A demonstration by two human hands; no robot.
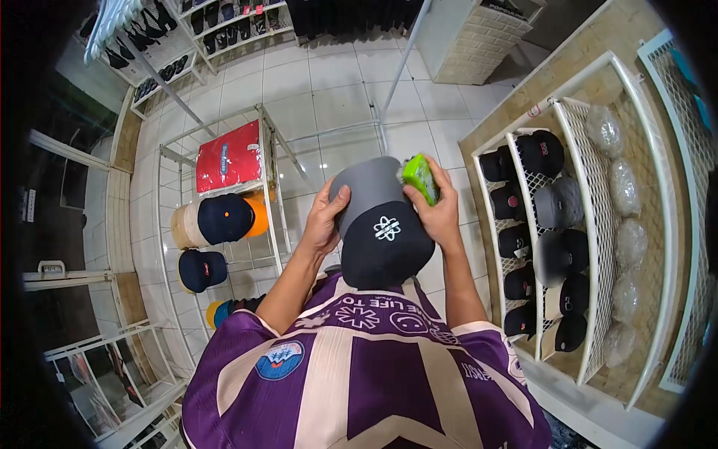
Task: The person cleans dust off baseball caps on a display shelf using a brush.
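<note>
A baseball cap with a black crown (387, 251) and a grey brim (366, 182) is in front of my chest, its brim pointing away from me. A white atom-like emblem shows on the crown. My left hand (325, 218) is closed on the brim's left edge, thumb on top. In my right hand (437, 206) is a small bright green brush (421, 178), held at the brim's right edge. Its bristle side faces the brim; whether it touches cannot be made out.
To the left, a white wire rack (172, 161) bears a red packaged garment (228, 159) and several caps (224, 219). Rows of caps (561, 202) fill white mesh shelves on the right, beside clear plastic bundles (624, 187). Shoe shelves (239, 30) stand at the back.
</note>
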